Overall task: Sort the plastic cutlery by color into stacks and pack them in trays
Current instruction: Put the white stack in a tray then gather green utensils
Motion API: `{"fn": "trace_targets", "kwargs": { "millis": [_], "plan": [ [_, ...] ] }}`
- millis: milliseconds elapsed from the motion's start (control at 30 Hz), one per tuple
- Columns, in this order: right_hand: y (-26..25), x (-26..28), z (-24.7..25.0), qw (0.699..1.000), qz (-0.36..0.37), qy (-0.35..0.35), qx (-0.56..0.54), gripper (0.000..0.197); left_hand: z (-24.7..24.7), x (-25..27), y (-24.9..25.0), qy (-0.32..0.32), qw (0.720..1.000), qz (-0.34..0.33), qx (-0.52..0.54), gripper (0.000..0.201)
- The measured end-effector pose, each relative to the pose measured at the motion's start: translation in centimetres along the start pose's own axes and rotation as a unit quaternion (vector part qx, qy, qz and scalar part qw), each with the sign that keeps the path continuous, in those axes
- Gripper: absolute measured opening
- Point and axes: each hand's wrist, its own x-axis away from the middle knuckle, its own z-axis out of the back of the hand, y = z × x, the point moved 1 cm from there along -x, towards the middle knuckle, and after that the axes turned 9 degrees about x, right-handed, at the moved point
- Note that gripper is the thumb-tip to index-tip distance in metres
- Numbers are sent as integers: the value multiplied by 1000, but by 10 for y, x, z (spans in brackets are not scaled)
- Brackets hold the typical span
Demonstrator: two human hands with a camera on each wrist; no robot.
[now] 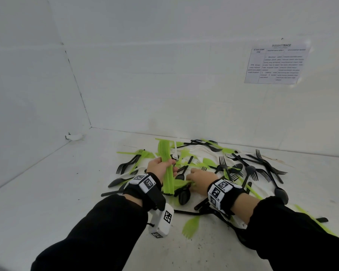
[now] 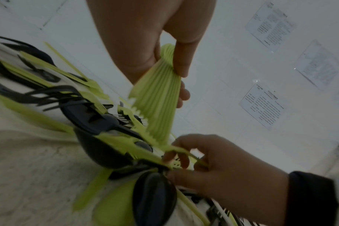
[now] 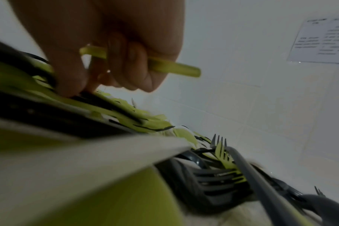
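Head view: my left hand (image 1: 160,165) grips a ribbed green stack (image 1: 165,163); right hand (image 1: 201,178) fingers curl round one thin green handle (image 3: 172,67). Bare white worktop (image 1: 57,182) lies left.

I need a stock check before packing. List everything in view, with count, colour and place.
Green stack: one bundle, lime green, gripped upright in the left hand.
Green piece: one, lime green, held in the right hand over the pile.
Loose green cutlery: many, lime green, scattered in the pile and in front of it.
Black cutlery: many forks and spoons, black, mixed through the pile.
White fork: at least one, white, back of the pile.
Cloth: one, off-white, under the pile.
Sheet: one, white, printed, on the back wall.
Left hand: grips the stack.
Right hand: holds the green piece.
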Motion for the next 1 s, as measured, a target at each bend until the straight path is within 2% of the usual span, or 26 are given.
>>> {"fn": "trace_targets", "kwargs": {
  "millis": [67,133,233,300,433,600,767,900,1000],
  "plan": [
    [1,-2,0,998,-12,47,-35,28,1,0,1,-1,1000,-3,2,14],
    [3,-3,-2,999,7,22,-24,25,2,-1,3,-2,1000,-4,6,13],
    [6,-2,-5,998,44,-42,2,42,3,-3,6,-7,1000,0,12,14],
    [7,-3,-6,998,58,-40,4,51,5,-4,8,-11,1000,5,13,14],
    [5,-11,-9,998,54,-40,-4,47,8,-10,10,-14,1000,11,13,14],
    [3,-19,-5,998,23,-44,-31,44,8,-17,9,-17,1000,24,8,14],
    [3,-17,5,999,-3,-51,1,23,-5,-22,11,-37,999,36,5,15],
    [24,-17,15,996,-62,-26,-57,24,-12,-26,19,-63,997,36,30,13],
    [36,-8,29,989,-120,-52,-73,11,-12,-29,22,-65,997,38,33,12]
  ]
}}
